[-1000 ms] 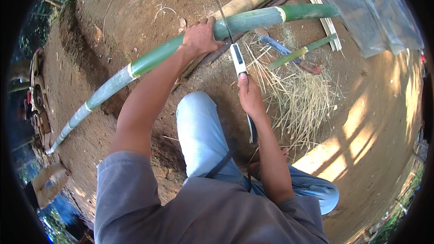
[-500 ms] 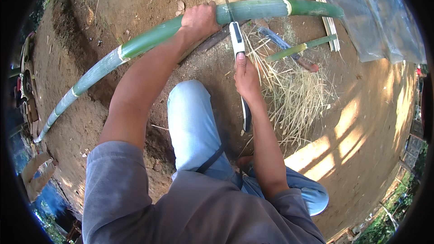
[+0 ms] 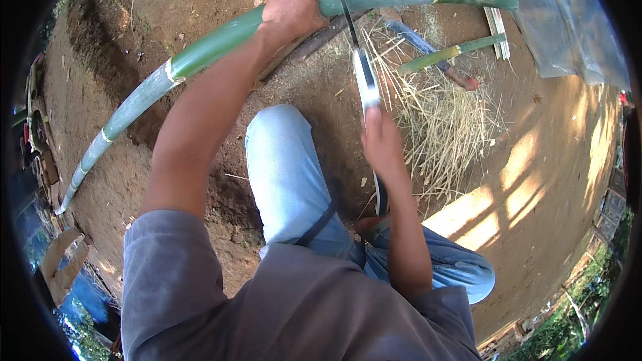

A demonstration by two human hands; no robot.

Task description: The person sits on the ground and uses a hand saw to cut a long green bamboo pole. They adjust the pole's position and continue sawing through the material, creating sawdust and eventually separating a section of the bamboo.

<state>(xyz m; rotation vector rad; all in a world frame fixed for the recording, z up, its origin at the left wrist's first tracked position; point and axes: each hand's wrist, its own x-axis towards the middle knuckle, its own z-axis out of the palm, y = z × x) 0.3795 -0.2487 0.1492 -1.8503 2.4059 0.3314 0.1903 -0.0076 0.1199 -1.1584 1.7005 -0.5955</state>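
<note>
Closest in, a grey sleeve (image 3: 200, 294) and a bent knee in pale blue trousers (image 3: 287, 167) fill the lower middle of the head view, with the person crouched over bare brown earth (image 3: 134, 180).

Just beyond the knee, the right hand (image 3: 382, 144) is clamped around the handle of a long knife (image 3: 364, 80). The blade runs up and away from the hand, its tip reaching the green bamboo pole (image 3: 214, 43) and crossing it just right of where the other hand grips. A thin dark strip (image 3: 380, 194) hangs down from below the right hand, toward the knee; what it is cannot be told.

To the right of the knife, a heap of dry pale shavings (image 3: 441, 120) lies on the earth, short of the pole.

Farther out, the left hand (image 3: 291, 13) is wrapped tight over the bamboo pole, fingers curled round its far side. The pole sweeps from the upper right, under that hand, and bends down to the left edge, where its skin turns pale.

Near the pole's right end lie a thin split green stick (image 3: 451, 53), a bundle of pale slats (image 3: 491, 10) and a sheet of clear plastic (image 3: 555, 20).
</note>
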